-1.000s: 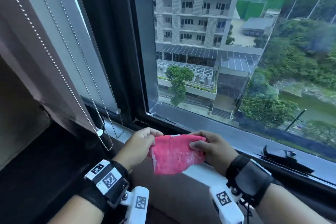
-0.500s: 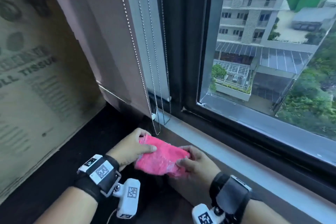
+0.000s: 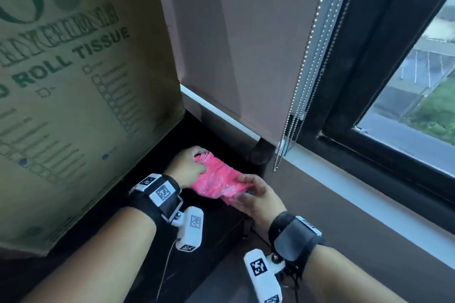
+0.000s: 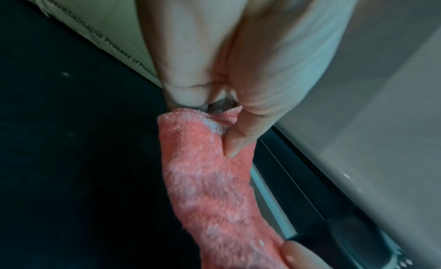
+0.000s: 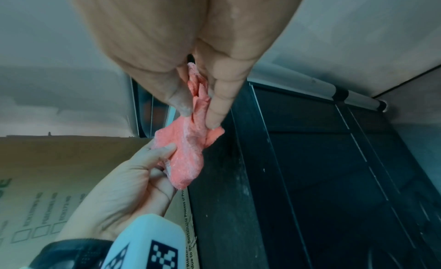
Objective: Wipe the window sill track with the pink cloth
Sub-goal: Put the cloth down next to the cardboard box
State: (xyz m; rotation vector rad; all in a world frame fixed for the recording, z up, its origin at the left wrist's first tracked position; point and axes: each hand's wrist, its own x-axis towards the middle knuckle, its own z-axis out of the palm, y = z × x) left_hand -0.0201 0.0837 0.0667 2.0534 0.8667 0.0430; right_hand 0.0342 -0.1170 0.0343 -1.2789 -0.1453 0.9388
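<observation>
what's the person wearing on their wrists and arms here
Both forearms are bare, no sleeves. The left hand has a black wrist strap carrying white plates with square black-and-white markers, plus a white camera pod with a thin cable trailing from it. The right hand wears a black-and-grey strap with a similar white marked pod and dark cords.

**Pink against black and brown**

The pink cloth (image 3: 216, 181) is bright pink with pale whitish patches. Left of it stands a brown cardboard box (image 3: 81, 96) printed with dark green lettering and small checkbox squares. Below the cloth, the wrist bands (image 3: 157, 195) are black with white tags bearing black square patterns. Right of the cloth, the window frame (image 3: 344, 86) is black, crossed by a silver bead chain (image 3: 299, 81).
</observation>
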